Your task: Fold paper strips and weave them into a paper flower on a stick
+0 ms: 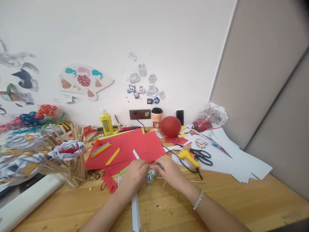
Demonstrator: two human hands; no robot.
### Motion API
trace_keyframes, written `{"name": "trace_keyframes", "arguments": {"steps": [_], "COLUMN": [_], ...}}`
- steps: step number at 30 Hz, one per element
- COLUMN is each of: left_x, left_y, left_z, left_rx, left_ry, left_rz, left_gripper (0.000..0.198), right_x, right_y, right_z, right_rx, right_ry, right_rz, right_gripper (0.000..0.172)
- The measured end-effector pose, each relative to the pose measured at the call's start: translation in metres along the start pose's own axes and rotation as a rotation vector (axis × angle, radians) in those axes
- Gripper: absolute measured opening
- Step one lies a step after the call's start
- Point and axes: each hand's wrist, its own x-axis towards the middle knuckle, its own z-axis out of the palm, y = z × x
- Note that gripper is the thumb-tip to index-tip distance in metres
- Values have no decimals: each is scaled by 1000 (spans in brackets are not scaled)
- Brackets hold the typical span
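A small ball-shaped paper flower (pixel 150 175), white with green in it, sits between my two hands above the wooden table. My left hand (pixel 136 174) has its fingers closed on the flower's left side. From the other side my right hand (pixel 170 170) pinches at the flower's upper right, with something blue at its fingertips. A white folded paper strip (pixel 135 212) runs toward me from under my left hand, and another strip end (pixel 135 153) sticks out beyond it. A thin wooden stick (pixel 198 181) shows to the right of my right hand.
Red paper sheets (pixel 130 143) with yellow strips (pixel 112 156) lie ahead. To the right are a yellow glue gun (pixel 189 157), black scissors (pixel 204 156), white paper (pixel 238 158) and a red balloon (pixel 171 126). Paper flowers on sticks (pixel 67 149), a bottle (pixel 106 122) and a cup (pixel 157 118) stand around.
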Motion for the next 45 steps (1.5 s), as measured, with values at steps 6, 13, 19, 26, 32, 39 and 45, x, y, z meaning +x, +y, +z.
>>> {"name": "trace_keyframes", "arguments": {"steps": [6, 13, 19, 26, 32, 39, 45], "left_x": [2, 1, -1, 1, 1, 4, 2], "left_y": [7, 8, 5, 7, 7, 5, 1], "left_z": [-11, -13, -14, -18, -18, -18, -13], "left_rx": [-80, -86, -37, 86, 183, 202, 108], "left_ry": [298, 290, 294, 257, 310, 305, 269], "left_rz": [54, 25, 83, 128, 136, 174, 131], "left_gripper": [10, 11, 18, 21, 18, 17, 16], "right_x": [-3, -2, -2, -2, -1, -2, -3], "right_y": [-5, -6, -10, -9, -8, -13, -17], "right_z": [13, 12, 9, 10, 8, 5, 2], "right_rx": [882, 999, 923, 842, 777, 735, 655], "right_ry": [-250, -211, -181, -129, -120, -134, -198], "right_rz": [335, 324, 297, 186, 123, 84, 64], "right_gripper": [39, 41, 41, 43, 41, 39, 37]}}
